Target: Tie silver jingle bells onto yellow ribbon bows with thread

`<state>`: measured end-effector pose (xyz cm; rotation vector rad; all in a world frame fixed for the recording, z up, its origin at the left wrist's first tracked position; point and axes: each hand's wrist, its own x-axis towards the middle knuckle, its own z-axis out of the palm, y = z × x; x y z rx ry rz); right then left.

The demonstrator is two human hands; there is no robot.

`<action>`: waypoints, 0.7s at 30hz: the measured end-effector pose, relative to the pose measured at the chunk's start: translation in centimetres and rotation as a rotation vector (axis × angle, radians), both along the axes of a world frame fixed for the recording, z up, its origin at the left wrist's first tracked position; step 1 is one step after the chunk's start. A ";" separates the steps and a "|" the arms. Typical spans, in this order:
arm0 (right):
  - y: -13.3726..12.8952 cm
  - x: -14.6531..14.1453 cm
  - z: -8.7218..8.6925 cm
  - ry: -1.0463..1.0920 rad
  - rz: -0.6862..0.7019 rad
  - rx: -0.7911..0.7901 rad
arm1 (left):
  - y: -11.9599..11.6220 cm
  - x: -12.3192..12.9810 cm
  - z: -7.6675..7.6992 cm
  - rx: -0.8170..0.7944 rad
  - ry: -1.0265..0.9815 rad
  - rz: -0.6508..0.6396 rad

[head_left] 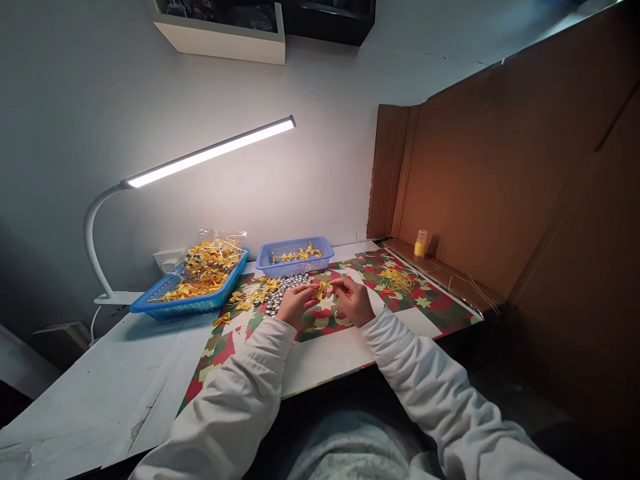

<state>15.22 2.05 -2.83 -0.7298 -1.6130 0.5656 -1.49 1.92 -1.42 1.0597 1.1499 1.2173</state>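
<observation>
Between my two hands is a small yellow ribbon bow (323, 289), held just above the patterned sheet. The fingertips of my left hand (297, 303) pinch its left side. My right hand (354, 300) is closed at its right side, thumb and forefinger together. Whether a bell or thread is also in the fingers is too small to make out. Beside my left hand lies a pile of small silver bells (274, 301), with loose yellow bows (244, 301) to their left. A tangle of yellow elastic-looking cord (397, 280) lies to the right of my right hand.
A blue basket (200, 305) heaped with yellow bows stands at the left, and a smaller blue-violet basket (295, 268) with some bows at the back. A lamp (210, 152) reaches over them. Cardboard (480, 160) walls the right side, near a small yellow-filled bottle (420, 245).
</observation>
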 end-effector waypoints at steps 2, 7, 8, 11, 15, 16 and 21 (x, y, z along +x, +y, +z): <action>-0.1 0.1 0.1 -0.014 -0.039 0.022 | -0.1 0.0 0.0 -0.006 0.000 -0.006; -0.1 0.2 0.3 -0.103 -0.096 0.094 | -0.2 -0.1 0.0 -0.017 0.009 -0.028; -0.1 0.2 0.3 -0.130 -0.108 0.113 | -0.2 -0.1 0.0 -0.018 0.012 -0.031; -0.1 0.3 0.4 -0.209 -0.141 0.167 | -0.2 -0.1 0.0 -0.016 0.021 -0.040; -0.1 0.3 0.4 -0.294 -0.174 0.202 | -0.2 0.1 -0.1 -0.015 0.039 -0.056; -0.1 0.3 0.4 -0.315 -0.182 0.203 | -0.2 0.1 -0.1 -0.015 0.042 -0.058; -0.2 0.4 0.2 -0.419 -0.227 0.195 | -0.1 0.0 -0.2 -0.009 0.059 -0.040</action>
